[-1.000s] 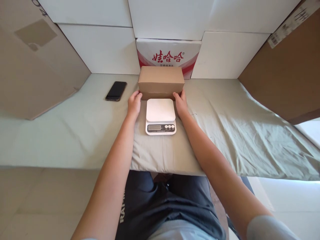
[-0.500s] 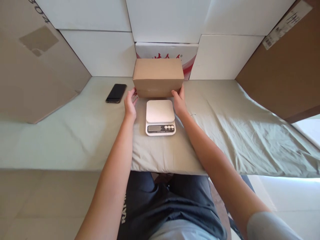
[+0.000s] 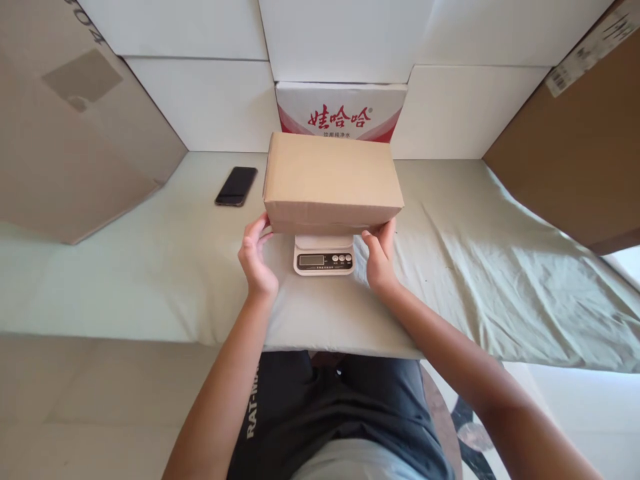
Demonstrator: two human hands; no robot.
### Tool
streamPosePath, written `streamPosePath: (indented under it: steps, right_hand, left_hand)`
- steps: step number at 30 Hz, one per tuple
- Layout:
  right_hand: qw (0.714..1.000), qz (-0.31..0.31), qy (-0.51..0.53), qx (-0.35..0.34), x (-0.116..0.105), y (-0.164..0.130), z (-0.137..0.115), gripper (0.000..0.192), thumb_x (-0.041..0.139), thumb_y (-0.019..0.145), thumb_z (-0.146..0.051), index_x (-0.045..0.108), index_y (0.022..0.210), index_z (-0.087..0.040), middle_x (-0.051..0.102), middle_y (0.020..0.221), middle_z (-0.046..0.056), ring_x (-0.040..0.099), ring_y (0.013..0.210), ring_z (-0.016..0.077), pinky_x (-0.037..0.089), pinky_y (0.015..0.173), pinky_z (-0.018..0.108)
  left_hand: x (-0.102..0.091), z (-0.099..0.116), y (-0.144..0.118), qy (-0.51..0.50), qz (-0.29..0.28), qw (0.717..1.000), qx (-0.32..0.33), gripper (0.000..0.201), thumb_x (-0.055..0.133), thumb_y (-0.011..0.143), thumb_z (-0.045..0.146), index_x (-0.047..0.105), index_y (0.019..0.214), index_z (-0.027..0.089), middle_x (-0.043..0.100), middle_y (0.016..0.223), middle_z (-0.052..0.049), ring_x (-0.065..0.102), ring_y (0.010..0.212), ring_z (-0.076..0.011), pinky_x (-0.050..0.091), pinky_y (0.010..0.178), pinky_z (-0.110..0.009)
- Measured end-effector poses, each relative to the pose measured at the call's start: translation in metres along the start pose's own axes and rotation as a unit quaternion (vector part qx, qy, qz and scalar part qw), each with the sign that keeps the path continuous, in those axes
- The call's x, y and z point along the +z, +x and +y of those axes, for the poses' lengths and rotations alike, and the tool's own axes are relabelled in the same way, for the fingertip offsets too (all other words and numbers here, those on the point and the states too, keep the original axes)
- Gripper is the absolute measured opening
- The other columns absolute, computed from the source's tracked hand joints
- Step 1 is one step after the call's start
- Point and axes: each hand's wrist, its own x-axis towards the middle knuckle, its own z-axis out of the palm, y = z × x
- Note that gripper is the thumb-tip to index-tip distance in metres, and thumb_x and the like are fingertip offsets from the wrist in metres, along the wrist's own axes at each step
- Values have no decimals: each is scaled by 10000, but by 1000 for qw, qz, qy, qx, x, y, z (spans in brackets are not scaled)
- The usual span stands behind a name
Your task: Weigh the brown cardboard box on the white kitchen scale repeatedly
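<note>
A closed brown cardboard box (image 3: 333, 173) is held between both hands, over a white digital kitchen scale (image 3: 324, 268). My left hand (image 3: 257, 257) grips its lower left end, and my right hand (image 3: 381, 257) its lower right corner with the thumb on the front face. The box hides most of the scale's platform; only the front strip with a blank-looking display and several round buttons shows. Whether the box touches the platform I cannot tell. Its right end sits slightly nearer to me than its left.
A black smartphone (image 3: 237, 186) lies left of the box on the pale green cloth (image 3: 150, 267). White boxes (image 3: 200, 103) line the back, with a red-lettered carton (image 3: 340, 110) among them. Large brown cartons stand at the left (image 3: 90, 147) and right (image 3: 575, 153).
Both hands have brought the cardboard box up and toward me, from behind the scale to over its platform. More of the red-lettered carton now shows behind it.
</note>
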Motion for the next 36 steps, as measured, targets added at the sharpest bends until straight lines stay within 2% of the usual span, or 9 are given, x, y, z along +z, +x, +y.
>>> streamPosePath:
  steps: [3,9,13,19,29,33,36]
  right_hand:
    - [1000,-15,-5,8,3,0,7,609,587,904,-402,425,1491,-392,491,1646,30,450,1563,281,315,1379,583]
    - [999,-27,22,32,4,-1,3,601,577,872,-430,447,1456,-372,513,1630,31,426,1578,294,298,1390,595]
    - [999,-9,24,35,5,0,-1,583,591,840,-412,468,1404,-333,518,1603,65,424,1582,302,298,1392,604]
    - [999,12,26,27,5,2,-6,512,590,833,-410,493,1329,-329,551,1554,69,463,1551,310,341,1367,616]
    - [999,16,14,27,4,2,-3,551,575,858,-434,481,1390,-326,540,1596,76,484,1533,314,357,1353,622]
    - [1000,28,3,9,-1,7,3,588,543,905,-497,439,1464,-347,470,1657,63,403,1603,314,346,1357,617]
    - [999,37,5,5,-3,8,4,598,542,909,-525,433,1472,-354,440,1676,62,364,1629,324,332,1359,623]
  left_hand:
    - [-1,-5,4,15,22,999,-17,687,350,1022,713,794,1234,234,785,1320,-128,729,1228,-271,573,968,-380]
    - [0,-15,9,70,58,995,-38,503,472,1014,565,782,1196,213,810,1194,-106,740,1132,-240,539,935,-356]
    - [3,-17,9,76,64,994,-50,499,461,1015,565,776,1139,198,808,1115,-103,738,1055,-231,523,885,-352]
    - [10,-10,7,87,65,994,-26,483,496,1002,583,767,1068,188,797,1045,-97,726,984,-231,527,887,-364]
    - [10,-5,10,98,83,992,-18,380,488,979,453,751,984,179,789,1001,-97,717,984,-243,518,902,-383]
    - [6,-6,15,113,120,986,-9,361,459,990,435,720,1024,187,781,1059,-94,721,1056,-239,516,945,-383]
    - [6,-7,16,116,122,986,-13,374,446,1011,458,711,1003,194,769,1036,-87,719,1041,-236,514,939,-379]
